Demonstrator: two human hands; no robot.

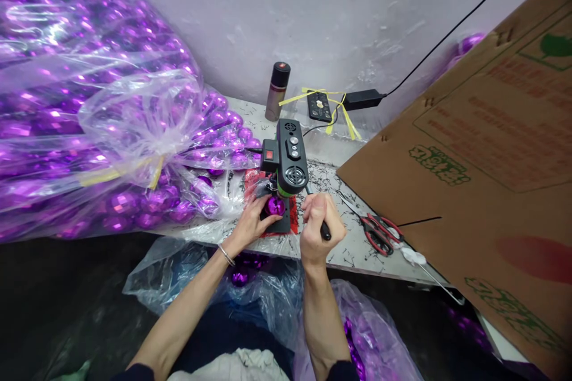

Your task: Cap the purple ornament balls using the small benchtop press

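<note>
Under the head of a small black bench press [292, 155] sits a shiny purple bauble [275, 206]. My left hand [251, 223] holds the bauble there, thumb on its near side and fingers on its far side. Wrapped round the press's black lever handle [326, 231] is my right hand [322, 227], closed in a fist to the right of the machine. The press's dark base [281, 225] rests on a red sheet [293, 214]. Its head hides the top of the bauble in part.
A huge clear bag of purple baubles [134, 149] fills the left. Red-handled scissors [379, 232] lie right of the press, beside a large cardboard box [473, 161]. Behind stand a bottle [277, 92] and a black power adapter [363, 99]. Small dark scraps litter the table [348, 256].
</note>
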